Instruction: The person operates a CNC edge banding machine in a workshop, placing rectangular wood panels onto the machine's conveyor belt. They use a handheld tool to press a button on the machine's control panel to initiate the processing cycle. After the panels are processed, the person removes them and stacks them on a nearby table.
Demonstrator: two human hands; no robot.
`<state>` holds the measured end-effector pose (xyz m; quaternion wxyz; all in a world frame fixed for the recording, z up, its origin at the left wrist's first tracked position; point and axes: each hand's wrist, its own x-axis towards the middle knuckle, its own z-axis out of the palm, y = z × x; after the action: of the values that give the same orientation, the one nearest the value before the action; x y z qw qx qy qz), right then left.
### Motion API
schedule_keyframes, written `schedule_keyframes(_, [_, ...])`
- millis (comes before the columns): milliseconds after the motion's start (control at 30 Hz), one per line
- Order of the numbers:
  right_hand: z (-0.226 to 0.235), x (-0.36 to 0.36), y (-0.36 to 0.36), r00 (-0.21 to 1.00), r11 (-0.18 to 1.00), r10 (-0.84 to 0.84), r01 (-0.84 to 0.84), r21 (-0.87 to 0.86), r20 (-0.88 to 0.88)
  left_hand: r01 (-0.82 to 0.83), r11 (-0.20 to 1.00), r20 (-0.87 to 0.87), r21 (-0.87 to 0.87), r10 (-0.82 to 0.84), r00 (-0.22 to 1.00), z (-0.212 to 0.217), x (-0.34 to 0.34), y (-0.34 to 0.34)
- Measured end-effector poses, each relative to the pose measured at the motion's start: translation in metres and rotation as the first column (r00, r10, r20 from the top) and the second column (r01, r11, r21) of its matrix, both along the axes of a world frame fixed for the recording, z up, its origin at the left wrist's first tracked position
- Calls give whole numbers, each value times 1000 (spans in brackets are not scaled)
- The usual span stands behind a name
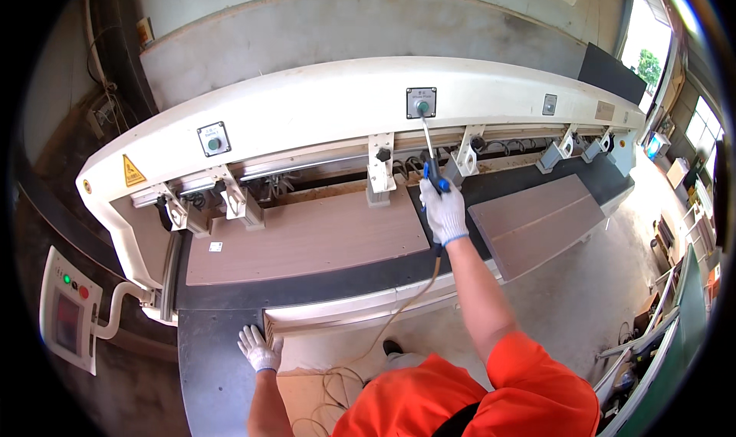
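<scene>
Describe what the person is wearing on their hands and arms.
The left hand and right hand wear white gloves; the right one's cuff is edged in blue. Both forearms are uncovered. On the right arm, a short, bright orange sleeve ends near the elbow; the left sleeve cannot be made out.

Blue air gun (438, 178), gripped by the right fingers (434, 198); slim silver nozzle (428, 136) points beyond them, its tip at a green push button (423, 108), though contact cannot be confirmed. Tan hose (410, 302) curves down below these fingers. Dark worktop (218, 376) lies flat beneath the spread left fingers (251, 336).
</scene>
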<state>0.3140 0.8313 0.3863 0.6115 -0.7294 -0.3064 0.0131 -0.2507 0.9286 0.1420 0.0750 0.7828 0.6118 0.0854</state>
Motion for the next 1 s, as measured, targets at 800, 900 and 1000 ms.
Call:
schedule_keyframes(800, [-136,-69,-177,691,671,330,-651,-355,-643,-351,934,-9,-67,352,936,-74,-52,-308])
schedule_keyframes(900, [-179,-68,-267,525,512,371,-804,-302,-766,-209,747,16,-631,281,960,-85,-10,-385])
schedule_keyframes(1000, [-309,-21,-351,597,513,639,-801,-309,-485,-93,710,82,-698,209,975,-102,70,-433])
